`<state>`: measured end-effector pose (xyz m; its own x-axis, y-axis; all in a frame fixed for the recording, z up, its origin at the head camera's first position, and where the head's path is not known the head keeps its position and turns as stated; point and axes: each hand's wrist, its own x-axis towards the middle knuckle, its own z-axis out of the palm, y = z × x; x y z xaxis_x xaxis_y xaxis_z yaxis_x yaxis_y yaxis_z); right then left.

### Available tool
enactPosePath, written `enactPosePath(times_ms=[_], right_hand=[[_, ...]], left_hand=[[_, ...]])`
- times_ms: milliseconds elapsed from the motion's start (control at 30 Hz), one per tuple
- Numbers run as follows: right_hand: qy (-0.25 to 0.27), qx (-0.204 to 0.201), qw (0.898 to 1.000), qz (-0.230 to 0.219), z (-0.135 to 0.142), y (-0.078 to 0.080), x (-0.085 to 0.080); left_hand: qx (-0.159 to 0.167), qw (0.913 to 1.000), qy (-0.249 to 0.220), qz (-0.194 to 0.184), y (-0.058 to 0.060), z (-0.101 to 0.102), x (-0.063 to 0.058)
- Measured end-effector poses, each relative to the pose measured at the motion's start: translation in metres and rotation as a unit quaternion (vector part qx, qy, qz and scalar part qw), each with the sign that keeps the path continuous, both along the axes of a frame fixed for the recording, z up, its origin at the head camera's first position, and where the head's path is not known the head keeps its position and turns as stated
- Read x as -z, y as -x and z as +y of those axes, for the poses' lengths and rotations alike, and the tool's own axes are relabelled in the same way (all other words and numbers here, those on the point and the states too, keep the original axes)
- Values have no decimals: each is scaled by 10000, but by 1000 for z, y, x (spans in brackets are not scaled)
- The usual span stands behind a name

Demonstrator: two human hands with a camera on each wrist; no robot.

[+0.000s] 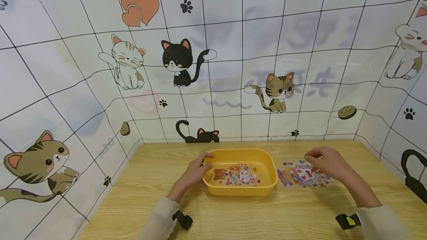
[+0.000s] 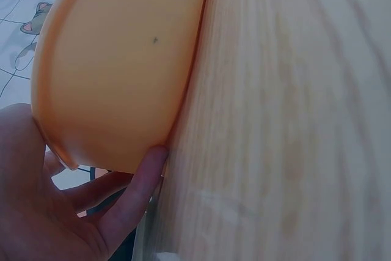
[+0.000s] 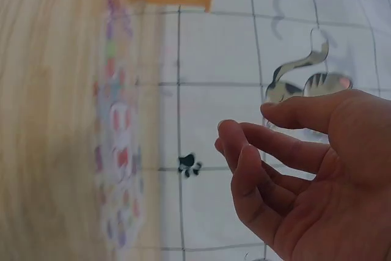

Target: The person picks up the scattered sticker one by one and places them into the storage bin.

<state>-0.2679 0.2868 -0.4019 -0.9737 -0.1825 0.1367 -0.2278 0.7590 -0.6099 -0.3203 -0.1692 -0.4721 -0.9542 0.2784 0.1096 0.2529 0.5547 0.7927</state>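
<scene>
A yellow plastic basin [image 1: 238, 191] sits on the wooden table in the head view. My left hand [image 1: 195, 169] grips its left end at the rim; in the left wrist view, fingers [image 2: 140, 178] press against the outer wall, while the thumb is mostly hidden. Inside the basin lie colourful stickers [image 1: 244, 176], among them a brown bear and a white character. Right of the basin, a flat patch of similar stickers [image 1: 305, 174] with a red-and-white character lies on the table. Above this patch hovers my right hand [image 1: 328, 162], fingers loosely bent and nothing between them.
The wooden table [image 1: 233, 217] reaches back to a cat-print cloth wall [image 1: 230, 47], which also rises on both sides. A black strap-like loop [image 1: 413, 173] shows at the far right. Dark camera mounts sit at both wrists.
</scene>
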Motion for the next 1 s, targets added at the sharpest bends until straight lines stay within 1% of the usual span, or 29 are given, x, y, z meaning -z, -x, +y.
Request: enactPosePath(times_ms=[200, 300, 433, 567, 833, 1000], right_hand=[[-182, 118, 9997, -122, 21, 6, 13], [-529, 218, 9982, -182, 28, 11, 20], [-1076, 236, 9936, -240, 34, 17, 28], [-1333, 222, 9901, -380, 39, 20, 35], [-1362, 121, 9880, -713, 41, 20, 45], [-1421, 113, 9875, -677, 39, 19, 46]], left_hand=[[15, 9999, 64, 77, 1, -1, 0], [-1, 9999, 94, 73, 1, 0, 0], [-26, 9999, 99, 93, 0, 1, -1], [15, 9999, 92, 116, 0, 0, -1], [44, 9998, 133, 118, 2, -1, 4], [21, 9999, 101, 69, 3, -1, 4]])
